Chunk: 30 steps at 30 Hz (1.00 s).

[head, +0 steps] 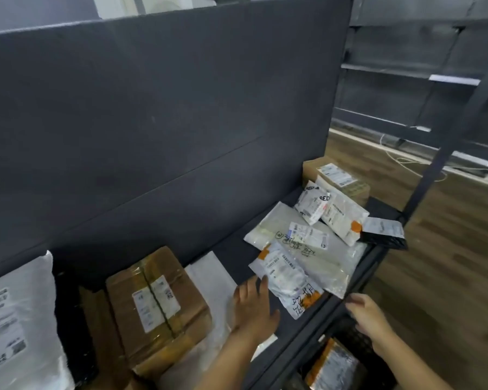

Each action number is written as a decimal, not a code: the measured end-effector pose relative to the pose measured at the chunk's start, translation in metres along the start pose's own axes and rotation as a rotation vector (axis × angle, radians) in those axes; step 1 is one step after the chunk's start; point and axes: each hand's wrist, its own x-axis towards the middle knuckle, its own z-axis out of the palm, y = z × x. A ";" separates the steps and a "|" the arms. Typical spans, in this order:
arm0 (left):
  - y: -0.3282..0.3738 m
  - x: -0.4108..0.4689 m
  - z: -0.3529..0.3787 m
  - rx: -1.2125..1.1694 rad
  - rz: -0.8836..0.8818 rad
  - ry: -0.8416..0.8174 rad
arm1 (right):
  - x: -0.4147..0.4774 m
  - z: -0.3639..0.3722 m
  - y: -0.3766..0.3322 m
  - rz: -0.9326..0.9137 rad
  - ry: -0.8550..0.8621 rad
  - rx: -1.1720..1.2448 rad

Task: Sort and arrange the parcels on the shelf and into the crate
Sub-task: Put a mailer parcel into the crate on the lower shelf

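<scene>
Your dark shelf [304, 333] stands on a wood floor [448, 263]. Your left hand [254, 302] lies flat-fingered against a white mailer [285, 277], your right hand [369, 311] relaxed. One pouch [313, 204] reads "SED".

A wood-plank floor [448, 249] fills the right side of the frame. A thin white cable [406, 161] loops across it at middle right, near the foot of more dark racking [406, 52] that stands along the upper right. At the top left, a pale wall [119, 5] shows above the dark grey panel.
</scene>
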 end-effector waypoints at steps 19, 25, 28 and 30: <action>0.005 0.025 0.043 -0.115 -0.045 -0.236 | 0.034 0.067 -0.024 0.067 -0.318 -0.023; -0.014 0.024 0.039 -0.296 -0.249 -0.184 | 0.025 0.064 -0.027 0.016 -0.093 0.304; -0.003 0.024 0.023 -0.679 -0.397 -0.173 | 0.012 0.060 -0.036 0.064 -0.181 0.524; 0.007 0.024 0.011 -1.088 -0.512 -0.225 | 0.001 0.056 -0.038 0.090 -0.314 0.653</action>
